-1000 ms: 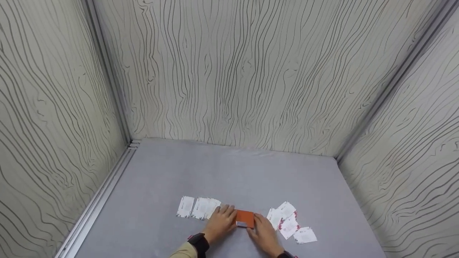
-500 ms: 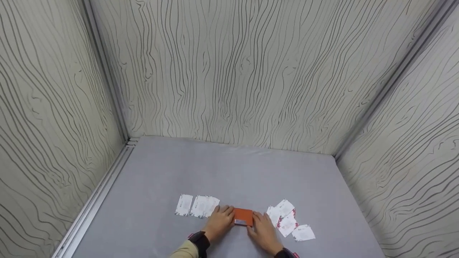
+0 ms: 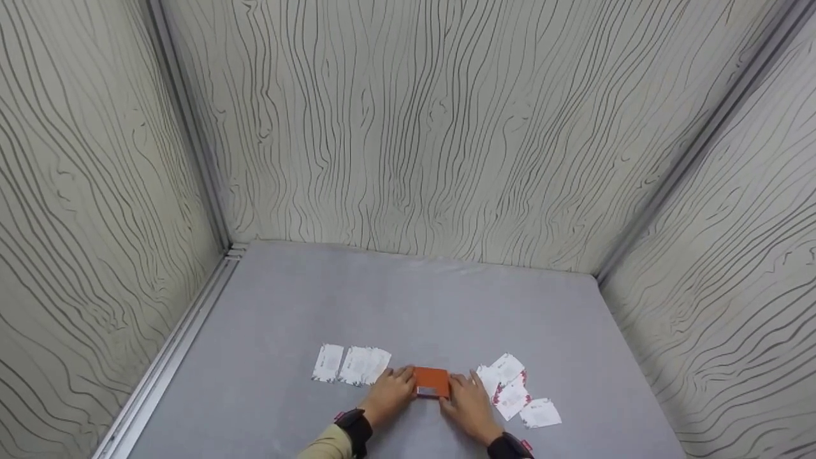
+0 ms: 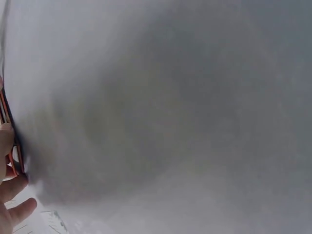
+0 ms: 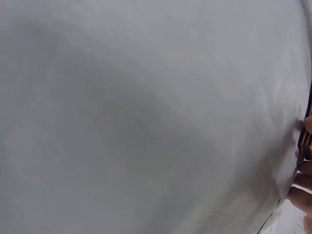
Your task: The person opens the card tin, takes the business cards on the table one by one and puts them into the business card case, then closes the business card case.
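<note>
A flat orange box (image 3: 431,377) with a small silvery label near its front edge lies between my two hands at the front of the table. My left hand (image 3: 389,394) holds its left side, while the right hand (image 3: 470,405) holds the opposite side. In the left wrist view, fingers (image 4: 13,189) and the thumb meet the dark and orange edge of the box (image 4: 19,158). Only the fingertips (image 5: 301,197) and a sliver of the box (image 5: 304,141) show at the border of the right wrist view. The hands hide the box's sides from above.
White printed cards (image 3: 363,366) overlap left of my left hand, with a single card (image 3: 328,363) beside them. Right of my right hand lie several cards with red trim (image 3: 512,398) and a separate card (image 3: 540,413). Patterned panels (image 3: 408,127) enclose the grey tabletop (image 3: 408,306).
Both hands and the box have shifted very slightly away from me. The cards stay as they were, and the head view has tilted a little.
</note>
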Tool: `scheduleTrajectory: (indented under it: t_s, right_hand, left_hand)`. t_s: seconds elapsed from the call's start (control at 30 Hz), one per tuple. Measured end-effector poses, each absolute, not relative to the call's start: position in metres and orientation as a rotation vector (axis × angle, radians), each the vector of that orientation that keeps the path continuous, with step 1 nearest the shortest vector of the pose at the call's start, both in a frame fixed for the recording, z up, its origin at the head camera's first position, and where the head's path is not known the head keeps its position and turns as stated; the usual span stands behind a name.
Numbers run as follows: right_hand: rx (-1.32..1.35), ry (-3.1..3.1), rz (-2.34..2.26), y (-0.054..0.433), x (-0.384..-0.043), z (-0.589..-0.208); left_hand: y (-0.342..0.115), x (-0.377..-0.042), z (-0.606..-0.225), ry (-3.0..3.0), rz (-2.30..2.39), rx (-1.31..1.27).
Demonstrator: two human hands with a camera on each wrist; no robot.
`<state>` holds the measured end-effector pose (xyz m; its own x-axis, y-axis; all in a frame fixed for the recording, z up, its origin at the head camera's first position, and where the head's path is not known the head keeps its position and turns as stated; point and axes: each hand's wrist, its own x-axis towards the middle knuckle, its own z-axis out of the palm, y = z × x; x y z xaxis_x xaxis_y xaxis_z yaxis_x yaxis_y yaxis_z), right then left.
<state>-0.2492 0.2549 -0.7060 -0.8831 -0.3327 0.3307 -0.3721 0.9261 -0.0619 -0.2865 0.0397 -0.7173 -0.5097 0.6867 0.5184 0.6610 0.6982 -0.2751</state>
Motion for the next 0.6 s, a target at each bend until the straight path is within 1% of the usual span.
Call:
scheduleTrajectory:
  t_s: [0.6]
  right_hand:
    - [0.525, -2.760, 0.107, 0.2566, -0.2494, -0.7116]
  left_hand:
    - [0.0413, -0.2873, -0.7239, -2.301, 0.084, -1.046]
